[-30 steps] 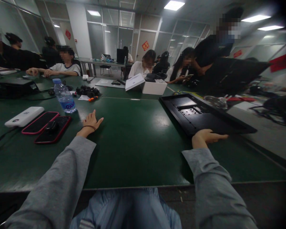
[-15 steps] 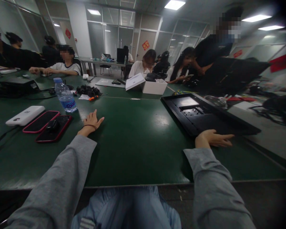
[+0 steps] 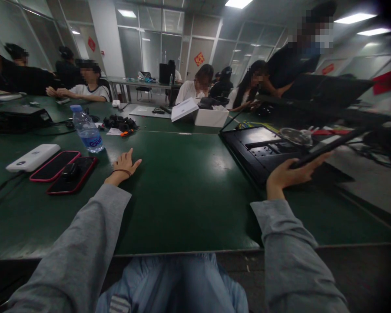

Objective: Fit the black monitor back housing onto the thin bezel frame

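My left hand [image 3: 124,164] lies on the green table [image 3: 182,187] with its fingers spread, holding nothing, a short way right of the phones. My right hand [image 3: 291,174] grips the near edge of a raised black bar-like piece [image 3: 326,148], thumb above and fingers beneath. It looks like one side of a thin frame or panel tilted up; its far extent is blurred. Below it, a flat black casing [image 3: 247,156] with a silver plate and a rectangular cutout rests on the table, its right part partly covered by my hand and the raised piece.
A water bottle [image 3: 87,130], two red-edged phones [image 3: 55,166] [image 3: 81,182] and a white power bank [image 3: 34,158] stand at left. Black cables [image 3: 119,124] and a white box [image 3: 211,117] lie farther back. A clear round dish [image 3: 296,137] sits behind the casing. People are seated around; one stands at right.
My right hand has turned upward and lifted the black piece away from the casing, tilting it. My left hand stays in place.
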Available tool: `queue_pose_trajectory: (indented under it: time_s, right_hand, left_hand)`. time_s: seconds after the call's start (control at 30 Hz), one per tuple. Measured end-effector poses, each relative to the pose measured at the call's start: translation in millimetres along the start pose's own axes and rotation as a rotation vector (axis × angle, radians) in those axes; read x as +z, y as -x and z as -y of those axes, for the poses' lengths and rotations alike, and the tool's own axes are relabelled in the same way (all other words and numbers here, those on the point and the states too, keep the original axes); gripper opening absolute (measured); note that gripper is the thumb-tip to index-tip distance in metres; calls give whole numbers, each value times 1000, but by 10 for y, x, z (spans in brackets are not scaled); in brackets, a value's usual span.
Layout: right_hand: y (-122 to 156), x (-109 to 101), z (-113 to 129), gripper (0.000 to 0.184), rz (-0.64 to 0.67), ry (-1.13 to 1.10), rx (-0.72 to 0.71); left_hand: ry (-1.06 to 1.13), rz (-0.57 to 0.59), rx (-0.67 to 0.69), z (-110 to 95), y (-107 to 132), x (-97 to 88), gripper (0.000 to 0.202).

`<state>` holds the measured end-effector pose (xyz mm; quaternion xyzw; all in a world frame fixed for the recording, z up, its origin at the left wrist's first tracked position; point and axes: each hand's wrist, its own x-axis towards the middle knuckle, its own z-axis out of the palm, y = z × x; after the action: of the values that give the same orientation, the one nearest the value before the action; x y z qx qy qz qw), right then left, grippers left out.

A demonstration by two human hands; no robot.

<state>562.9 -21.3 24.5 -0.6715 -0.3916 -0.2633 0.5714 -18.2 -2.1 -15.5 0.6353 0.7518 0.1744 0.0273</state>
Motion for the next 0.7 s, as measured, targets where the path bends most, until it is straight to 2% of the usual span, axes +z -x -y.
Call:
queue_pose_trajectory:
  time_s: [0.07,0.27,0.37,0.53,0.7]
  right_hand:
    - [11,15,82,76,-70,10,-53]
    - [71,114,248,68,51,-35,-454]
    - [132,122,369,65,31,-120,-524]
    - [232,122,548,65,71,-198,-426]
    - [324,197,626,66,210,-326,-173]
  left_hand:
    - [6,-3,-2,3,0,-1,83]
    - [39,-11,0,1,-3,-15,82]
    - [78,-22,-10,-30,6,-47,80]
    - [218,-104,-36,-48,-6,-93,79]
    - [519,-240,-35,24,-121,-57,77]
